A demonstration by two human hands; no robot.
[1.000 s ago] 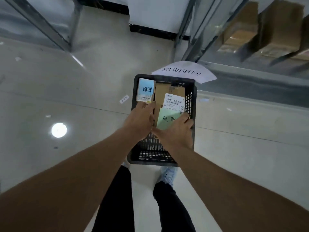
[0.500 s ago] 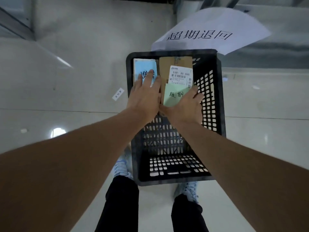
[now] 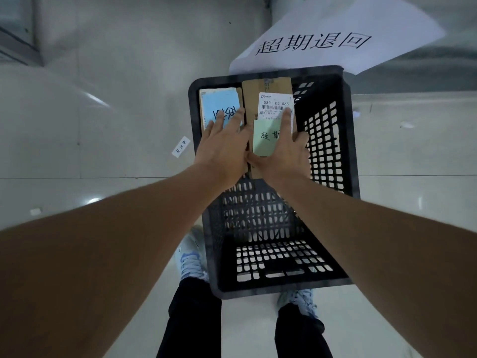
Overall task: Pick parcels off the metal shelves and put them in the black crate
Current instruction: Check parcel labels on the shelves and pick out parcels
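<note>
**Both hands flat on parcels inside the black crate**

The black crate [image 3: 333,156] is seen from above on the pale tiled floor [image 3: 103,99], between the person's feet in light sneakers [image 3: 189,257]. Two cardboard parcels are packed side by side at its far end. The left parcel [image 3: 219,109] carries a blue label with handwriting; the right parcel [image 3: 267,86] carries a white shipping label [image 3: 275,104] printed "530- D5 065" and a green note [image 3: 264,138] with handwriting. The left hand [image 3: 224,148] is laid on the blue-labelled parcel, fingers straight and spread, nothing gripped. The right hand [image 3: 284,151] is pressed on the other parcel, index finger stretched over the white label, thumb lying under the green note's near edge; nothing is clamped. A white paper sign [image 3: 335,40] with large black characters lies just beyond the crate's far rim. A small white slip [image 3: 181,147] lies on the floor just left of the crate.
</note>
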